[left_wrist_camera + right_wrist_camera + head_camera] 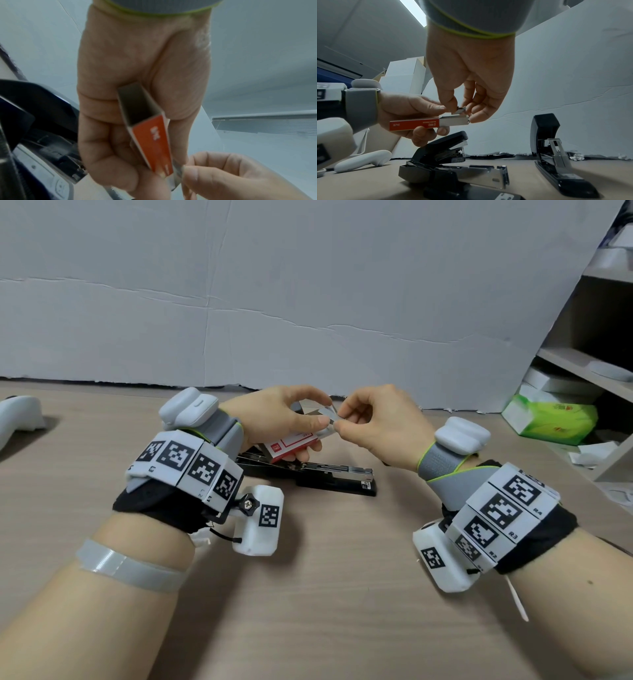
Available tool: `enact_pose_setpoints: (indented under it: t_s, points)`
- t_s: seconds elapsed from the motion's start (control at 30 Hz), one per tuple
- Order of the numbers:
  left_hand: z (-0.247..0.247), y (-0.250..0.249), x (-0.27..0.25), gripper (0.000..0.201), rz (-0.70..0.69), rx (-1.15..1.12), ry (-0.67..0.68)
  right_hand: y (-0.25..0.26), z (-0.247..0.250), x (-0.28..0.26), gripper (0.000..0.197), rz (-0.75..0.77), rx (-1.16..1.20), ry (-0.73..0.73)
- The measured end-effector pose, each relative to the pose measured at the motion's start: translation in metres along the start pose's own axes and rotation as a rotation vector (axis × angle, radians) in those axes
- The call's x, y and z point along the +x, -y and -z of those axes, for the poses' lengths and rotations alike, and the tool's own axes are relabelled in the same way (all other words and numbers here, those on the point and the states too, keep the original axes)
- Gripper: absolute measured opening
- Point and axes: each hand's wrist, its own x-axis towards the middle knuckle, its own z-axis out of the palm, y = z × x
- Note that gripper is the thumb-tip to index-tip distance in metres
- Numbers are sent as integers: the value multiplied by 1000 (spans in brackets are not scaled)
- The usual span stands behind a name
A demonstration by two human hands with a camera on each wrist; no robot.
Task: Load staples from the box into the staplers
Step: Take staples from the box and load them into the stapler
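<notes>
My left hand [308, 436] grips a red staple box [291, 446] above the table, its grey inner tray [455, 121] slid partway out. My right hand [339, 419] pinches a short silver strip of staples [328, 414] just above the tray's open end, between thumb and fingers. Under the hands lies a black stapler [325, 474] with its top lifted and its metal magazine [479, 174] exposed. A second black stapler [556, 155] stands open to its right, arm swung upright. In the left wrist view the box [150, 142] sits end-on in my curled fingers.
A white handheld controller [19, 416] lies at the far left of the wooden table [325, 594]. A creased white board [274, 302] closes off the back. Shelves at the right hold a green tissue pack [551, 419] and white boxes.
</notes>
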Motion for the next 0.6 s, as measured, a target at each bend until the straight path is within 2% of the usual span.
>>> enact_pose_setpoints:
  t_s: [0.3,0.6]
  points:
    - [-3,-4,2,31,-8,-112,-87,2,0,-1,7,53,30,-70]
    - [2,0,6,21,28,-100,-168,0,-1,0,6,41,54,-57]
